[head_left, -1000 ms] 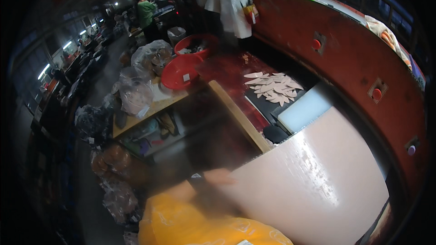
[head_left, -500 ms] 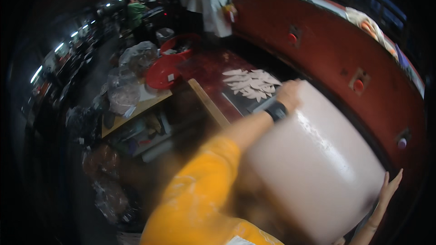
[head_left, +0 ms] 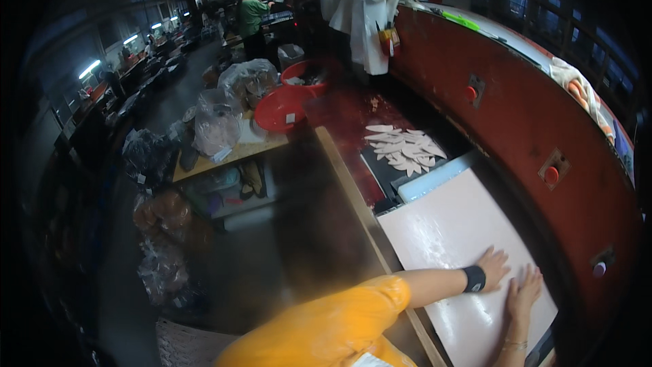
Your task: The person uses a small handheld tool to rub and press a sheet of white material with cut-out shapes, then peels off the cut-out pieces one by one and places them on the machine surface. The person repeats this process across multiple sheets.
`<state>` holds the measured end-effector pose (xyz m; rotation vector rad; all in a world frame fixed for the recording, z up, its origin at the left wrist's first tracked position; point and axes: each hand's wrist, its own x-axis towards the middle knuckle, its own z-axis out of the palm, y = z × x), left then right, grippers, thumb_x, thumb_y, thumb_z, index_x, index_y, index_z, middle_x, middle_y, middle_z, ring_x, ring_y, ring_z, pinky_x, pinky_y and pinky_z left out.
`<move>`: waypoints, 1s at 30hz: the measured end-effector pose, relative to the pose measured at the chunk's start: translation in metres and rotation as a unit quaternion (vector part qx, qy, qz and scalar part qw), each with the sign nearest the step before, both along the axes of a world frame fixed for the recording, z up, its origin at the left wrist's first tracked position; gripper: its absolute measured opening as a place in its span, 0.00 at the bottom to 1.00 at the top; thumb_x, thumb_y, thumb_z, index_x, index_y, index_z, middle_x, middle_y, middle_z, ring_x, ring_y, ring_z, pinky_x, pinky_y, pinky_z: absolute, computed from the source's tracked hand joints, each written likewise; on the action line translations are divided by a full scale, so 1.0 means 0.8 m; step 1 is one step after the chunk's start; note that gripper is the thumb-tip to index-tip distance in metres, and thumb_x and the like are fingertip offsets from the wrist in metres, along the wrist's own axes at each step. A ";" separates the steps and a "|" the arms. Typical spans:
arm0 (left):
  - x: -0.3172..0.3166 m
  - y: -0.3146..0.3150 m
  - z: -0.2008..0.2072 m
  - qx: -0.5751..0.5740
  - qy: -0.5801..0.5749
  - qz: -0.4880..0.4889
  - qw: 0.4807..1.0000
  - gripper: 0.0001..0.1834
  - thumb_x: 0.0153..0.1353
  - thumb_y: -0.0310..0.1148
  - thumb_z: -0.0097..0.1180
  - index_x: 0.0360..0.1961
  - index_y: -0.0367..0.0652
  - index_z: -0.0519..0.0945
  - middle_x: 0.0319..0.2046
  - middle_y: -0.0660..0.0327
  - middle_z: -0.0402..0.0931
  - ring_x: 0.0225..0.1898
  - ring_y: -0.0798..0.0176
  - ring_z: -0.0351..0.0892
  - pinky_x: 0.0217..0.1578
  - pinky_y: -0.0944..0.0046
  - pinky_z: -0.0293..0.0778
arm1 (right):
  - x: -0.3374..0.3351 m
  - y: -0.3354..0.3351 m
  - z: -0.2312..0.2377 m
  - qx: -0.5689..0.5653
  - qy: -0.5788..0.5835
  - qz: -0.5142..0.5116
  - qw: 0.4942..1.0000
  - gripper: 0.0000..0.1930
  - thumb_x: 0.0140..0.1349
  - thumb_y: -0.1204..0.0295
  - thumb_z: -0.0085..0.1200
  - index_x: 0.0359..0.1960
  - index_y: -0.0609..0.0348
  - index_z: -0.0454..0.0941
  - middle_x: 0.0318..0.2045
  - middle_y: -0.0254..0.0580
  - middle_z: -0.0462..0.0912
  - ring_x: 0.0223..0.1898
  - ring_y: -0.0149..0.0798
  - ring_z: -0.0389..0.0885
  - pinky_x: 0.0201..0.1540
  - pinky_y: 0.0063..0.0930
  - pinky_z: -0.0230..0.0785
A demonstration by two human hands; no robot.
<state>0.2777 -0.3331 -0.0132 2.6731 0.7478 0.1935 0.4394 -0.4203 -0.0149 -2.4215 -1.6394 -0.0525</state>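
Observation:
A large, glossy pale pink sheet (head_left: 435, 248) lies flat on the bed beside a long red machine panel. My left hand (head_left: 494, 269), with a dark band at the wrist, rests on it palm down, fingers spread. Close beside it, my right hand (head_left: 526, 291) also presses flat on the sheet with its fingers stretched out; a thin bracelet shows on that wrist. Beyond the sheet's far edge is a pale blue-white slab (head_left: 438, 180). Past that, several pale pink leaf-shaped cut pieces (head_left: 402, 147) lie in a loose pile on a black surface.
The red machine panel (head_left: 502, 136) with round buttons runs along the right. A wooden rail (head_left: 346, 180) borders the bed on the left. Red basins (head_left: 282, 110) and clear plastic bags (head_left: 219, 126) stand at the far left. A person in green (head_left: 251, 17) is in the background.
The sheet, lifted and curved before, now lies flat. My left hand has come off its far edge toward me, and my right hand has moved in from its near right edge onto its surface.

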 end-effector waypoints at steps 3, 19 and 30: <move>-0.080 -0.008 -0.010 -0.098 -0.104 -0.046 0.989 0.31 0.55 0.40 0.60 0.59 0.43 0.69 0.61 0.48 0.63 0.64 0.48 0.60 0.65 0.50 0.53 | -0.056 0.015 -0.020 0.010 0.040 0.146 0.988 0.33 0.56 0.67 0.55 0.64 0.59 0.61 0.66 0.60 0.55 0.68 0.63 0.47 0.68 0.54 0.37; -0.787 0.041 -0.250 -0.067 -0.542 0.651 0.527 0.28 0.63 0.30 0.56 0.62 0.41 0.63 0.48 0.58 0.73 0.48 0.67 0.72 0.52 0.66 0.69 | -0.476 0.286 0.017 0.083 0.050 0.490 0.866 0.32 0.48 0.65 0.64 0.57 0.56 0.70 0.63 0.60 0.58 0.65 0.66 0.52 0.63 0.59 0.46; -1.056 0.399 -0.343 -0.238 -0.616 0.581 0.476 0.38 0.61 0.33 0.59 0.67 0.40 0.53 0.57 0.48 0.65 0.53 0.59 0.71 0.50 0.61 0.72 | -0.817 0.525 -0.040 -0.026 -0.010 0.419 0.907 0.38 0.44 0.63 0.66 0.59 0.54 0.66 0.58 0.54 0.65 0.59 0.60 0.62 0.58 0.53 0.57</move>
